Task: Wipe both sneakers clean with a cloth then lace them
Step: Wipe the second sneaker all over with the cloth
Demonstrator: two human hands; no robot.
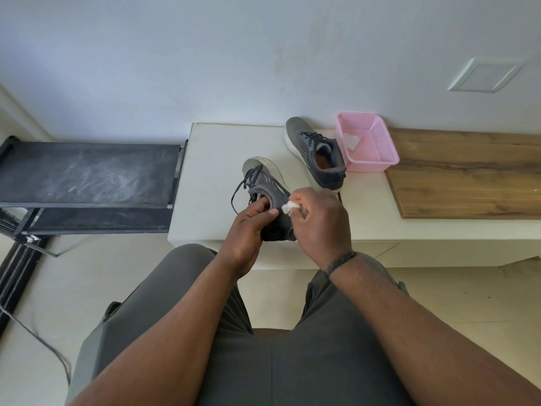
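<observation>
A grey sneaker [265,183] with loose dark laces stands on the white bench [216,159], toe pointing away. My left hand [248,230] grips its collar, fingers curled into the opening and thumb across the heel. My right hand [319,221] pinches a small white cloth [288,207] against the sneaker's right side near the collar. The heel is partly hidden by both hands. The second grey sneaker [314,150] lies further back to the right, laced, its orange insole showing.
A pink plastic basket [371,150] holding a white cloth stands beside the far sneaker. A wooden board [468,171] covers the bench's right part. A black shelf rack [87,177] stands to the left. A cable trails over the floor at lower left.
</observation>
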